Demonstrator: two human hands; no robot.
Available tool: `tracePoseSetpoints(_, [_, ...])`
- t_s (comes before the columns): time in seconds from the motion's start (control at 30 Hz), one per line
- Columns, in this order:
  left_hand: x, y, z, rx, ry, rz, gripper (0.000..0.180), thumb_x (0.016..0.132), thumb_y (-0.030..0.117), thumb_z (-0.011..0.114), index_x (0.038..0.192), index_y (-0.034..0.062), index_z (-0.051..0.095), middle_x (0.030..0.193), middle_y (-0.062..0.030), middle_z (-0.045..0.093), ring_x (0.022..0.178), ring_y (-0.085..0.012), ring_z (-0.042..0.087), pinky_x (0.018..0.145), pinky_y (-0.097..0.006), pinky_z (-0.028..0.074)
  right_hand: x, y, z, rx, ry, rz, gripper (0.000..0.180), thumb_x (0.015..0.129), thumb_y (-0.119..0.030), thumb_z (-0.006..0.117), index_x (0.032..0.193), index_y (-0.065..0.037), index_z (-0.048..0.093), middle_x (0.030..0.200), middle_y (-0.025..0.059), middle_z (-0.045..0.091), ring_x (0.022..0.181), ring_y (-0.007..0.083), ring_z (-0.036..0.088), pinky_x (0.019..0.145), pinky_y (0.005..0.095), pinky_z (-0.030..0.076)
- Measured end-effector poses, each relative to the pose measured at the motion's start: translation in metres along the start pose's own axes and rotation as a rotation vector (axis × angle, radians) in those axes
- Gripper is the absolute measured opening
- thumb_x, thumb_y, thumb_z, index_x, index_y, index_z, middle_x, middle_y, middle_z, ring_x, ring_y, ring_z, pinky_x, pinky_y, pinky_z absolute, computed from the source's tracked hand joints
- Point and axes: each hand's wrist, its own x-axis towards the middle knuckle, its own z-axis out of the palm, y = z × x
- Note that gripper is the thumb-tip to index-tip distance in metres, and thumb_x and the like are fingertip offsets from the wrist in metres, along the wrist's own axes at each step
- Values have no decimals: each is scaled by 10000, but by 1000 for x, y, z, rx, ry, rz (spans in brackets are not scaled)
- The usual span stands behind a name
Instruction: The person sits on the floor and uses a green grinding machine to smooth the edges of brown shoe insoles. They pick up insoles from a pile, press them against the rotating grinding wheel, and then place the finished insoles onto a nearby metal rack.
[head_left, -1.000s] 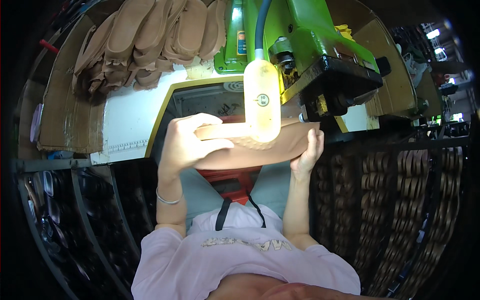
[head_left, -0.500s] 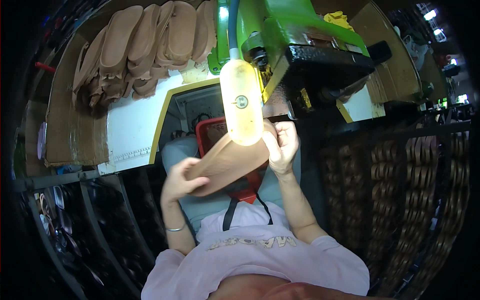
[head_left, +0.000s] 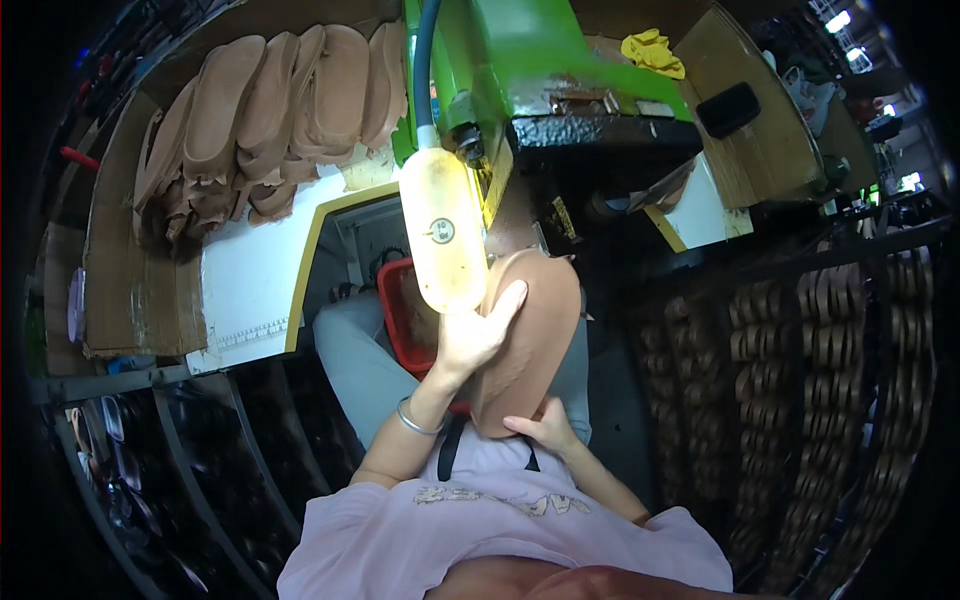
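A tan shoe sole [head_left: 540, 335] stands nearly lengthwise in front of my chest, its broad end toward the green machine. My left hand [head_left: 480, 335], a silver bangle on its wrist, grips the sole's left edge with the thumb lying over its face. At the near end my right hand [head_left: 545, 428] holds the sole, thumb on top and the other fingers mostly out of sight behind it. Just left of the sole's far end hangs a lit yellowish lamp [head_left: 440, 270], close above my left hand.
A green machine [head_left: 540, 50] with a black head stands ahead. Left, a cardboard box [head_left: 115, 270] holds several tan soles [head_left: 225, 110] beside a white tabletop [head_left: 245, 270]. A red basket [head_left: 395, 320] sits between my legs. Right are a yellow cloth [head_left: 653, 52] and shoe racks [head_left: 770, 360].
The sole has turned from slanting sideways to nearly lengthwise. My left hand has moved up and right along its edge; my right hand has come down to the near end.
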Motion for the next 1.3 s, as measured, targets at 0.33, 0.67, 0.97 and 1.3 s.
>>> tracePoseSetpoints(0.33, [-26,-8,-7,-294,126,-135,377,875,-18,585,1238,-80,510,1102,-99,623,964,-109,588,847,-226,462,-49,-30,-52,209,433,-211,446,745,-64,703,1119,69,500,1074,132,603,969,181,598,888,303,466])
tracePoseSetpoints(0.67, [-28,4,-32,-275,147,-58,313,791,-16,706,1077,-64,591,989,-85,651,859,-118,618,785,-251,499,38,-137,-82,-144,632,-628,366,870,-98,624,1181,59,511,1119,129,598,1045,189,565,953,322,424])
tracePoseSetpoints(0.97, [-37,3,-51,-223,366,-52,265,764,-16,715,1015,-48,636,917,-84,680,840,-124,629,774,-253,505,97,-171,-81,-353,307,-673,367,845,-165,693,1118,21,533,1015,61,605,942,122,556,856,260,427])
tracePoseSetpoints(1.3, [-32,0,-4,-517,171,-55,247,812,-102,636,1045,-63,564,1022,-120,627,958,-146,607,847,-258,501,52,-29,-112,317,379,-432,544,925,-314,583,1383,-127,358,1380,81,413,1268,255,410,1031,469,377])
